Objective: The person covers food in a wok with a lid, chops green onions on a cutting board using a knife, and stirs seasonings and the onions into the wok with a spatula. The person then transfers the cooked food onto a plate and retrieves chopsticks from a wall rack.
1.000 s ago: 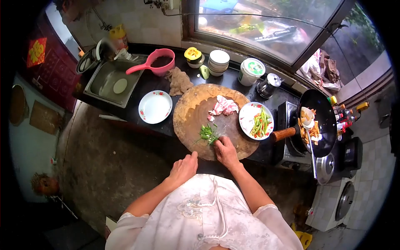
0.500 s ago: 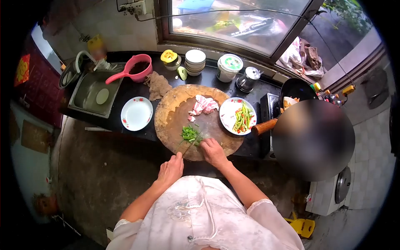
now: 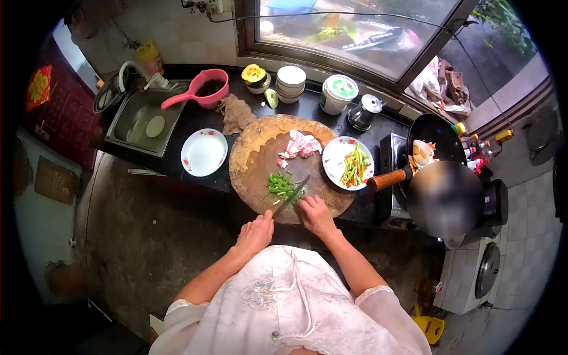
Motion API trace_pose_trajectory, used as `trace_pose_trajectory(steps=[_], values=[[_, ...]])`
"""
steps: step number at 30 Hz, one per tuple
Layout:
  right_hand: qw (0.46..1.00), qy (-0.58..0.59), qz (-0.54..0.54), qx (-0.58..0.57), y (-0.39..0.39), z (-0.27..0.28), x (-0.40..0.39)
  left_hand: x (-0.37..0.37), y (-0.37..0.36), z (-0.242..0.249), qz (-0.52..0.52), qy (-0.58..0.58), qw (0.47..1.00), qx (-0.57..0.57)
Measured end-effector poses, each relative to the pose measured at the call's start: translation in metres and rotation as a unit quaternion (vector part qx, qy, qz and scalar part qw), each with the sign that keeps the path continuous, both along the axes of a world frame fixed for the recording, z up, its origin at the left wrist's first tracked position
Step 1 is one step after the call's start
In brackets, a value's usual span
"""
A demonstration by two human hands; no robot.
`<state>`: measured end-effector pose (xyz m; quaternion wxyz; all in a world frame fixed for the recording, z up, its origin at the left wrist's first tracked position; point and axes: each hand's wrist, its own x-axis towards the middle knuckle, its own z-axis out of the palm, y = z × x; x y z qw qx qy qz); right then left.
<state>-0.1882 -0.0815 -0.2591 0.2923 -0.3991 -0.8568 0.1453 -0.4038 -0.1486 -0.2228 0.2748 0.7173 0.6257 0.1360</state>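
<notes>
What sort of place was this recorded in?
Most likely a home kitchen: a sink is set into the dark counter, a wok stands nearby, and chopped greens lie on a round chopping board.

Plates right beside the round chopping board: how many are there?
2. One white plate is left of the chopping board; a second plate, holding red and green strips, sits at its right edge. None looks hidden there.

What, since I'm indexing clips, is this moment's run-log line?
left hand: holding knife; right hand: beside chopped greens; raw meat slices: on wooden chopping board
</notes>
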Motion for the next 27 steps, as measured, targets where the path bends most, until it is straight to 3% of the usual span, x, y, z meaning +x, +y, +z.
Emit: trace_pose_trajectory(steps=[7,14,17,18,23,25,26,27], values=[[0.999,0.015,-0.039,-0.017,0.001,-0.007,0.019,-0.014,-0.007,0.017,0.068,-0.033,0.995,0.064],[0.991,-0.008,-0.081,-0.103,0.026,-0.006,0.020,-0.028,-0.009,0.021,0.129,-0.059,0.989,0.034],[0.899,0.150,-0.217,-0.349,0.045,-0.006,0.018,-0.035,-0.014,0.021,0.167,-0.082,0.982,0.030],[0.865,0.246,-0.211,-0.383,0.058,-0.032,0.021,-0.036,-0.014,0.022,0.177,-0.091,0.980,0.029],[0.890,0.245,-0.148,-0.354,0.112,0.011,-0.048,-0.044,-0.020,0.018,0.223,-0.106,0.969,0.015],[0.939,0.228,-0.095,-0.241,0.145,-0.004,-0.086,-0.052,-0.026,0.014,0.239,-0.107,0.965,0.023],[0.974,0.165,-0.076,-0.134,0.160,-0.006,-0.102,-0.054,-0.028,0.015,0.249,-0.104,0.963,0.026],[0.981,0.141,-0.065,-0.114,0.171,-0.009,-0.117,-0.057,-0.031,0.014,0.263,-0.101,0.959,0.020]])
